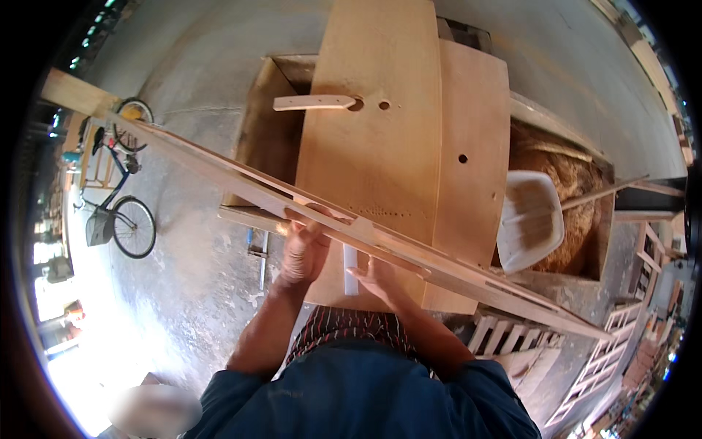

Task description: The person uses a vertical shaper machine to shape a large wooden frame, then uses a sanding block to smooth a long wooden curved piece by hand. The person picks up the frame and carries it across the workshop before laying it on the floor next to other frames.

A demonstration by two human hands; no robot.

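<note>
A long, narrow wooden frame piece (pixel 292 203) with slots along it runs slantwise from the upper left to the lower right. My left hand (pixel 303 252) is closed around its near edge, the fingertips curling over the slot. Below the same piece is my right hand (pixel 379 279), its thumb and a finger stretched apart; other fingers are partly hidden. The right thumb tip meets a flat whitish strip (pixel 351 271) that stretches down from under the piece. Beneath everything, a broad wooden board (pixel 373 154) with two holes forms the work surface.
A pointed wooden strip (pixel 311 102) lies across the board's left edge. Beside it is a second board (pixel 472 146) with one hole. A white plastic tub (pixel 530 219) sits by a wooden bin (pixel 603 241) of shavings. A clamp (pixel 259 256) and a bicycle (pixel 117 183) are to the left.
</note>
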